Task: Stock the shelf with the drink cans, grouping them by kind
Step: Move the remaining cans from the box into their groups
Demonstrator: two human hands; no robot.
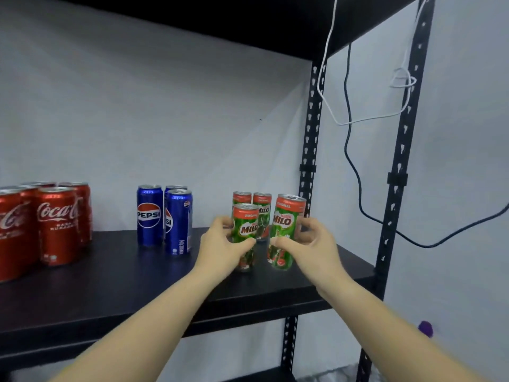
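Observation:
On the black shelf (115, 274) stand three groups of cans. Red Coca-Cola cans (56, 224) are at the left, three blue Pepsi cans (150, 213) in the middle, green Milo cans at the right. My left hand (224, 245) grips the front left Milo can (246, 230). My right hand (312, 244) grips the front right Milo can (285, 224), which tilts slightly. Two more Milo cans (261, 201) stand just behind them. Both held cans rest at or near the shelf surface.
A black perforated upright (309, 150) stands right behind the Milo group, with a second upright (399, 161) further right. White and black cables (351, 128) hang between them. The upper shelf board (248, 20) is overhead. A white wall backs the shelf.

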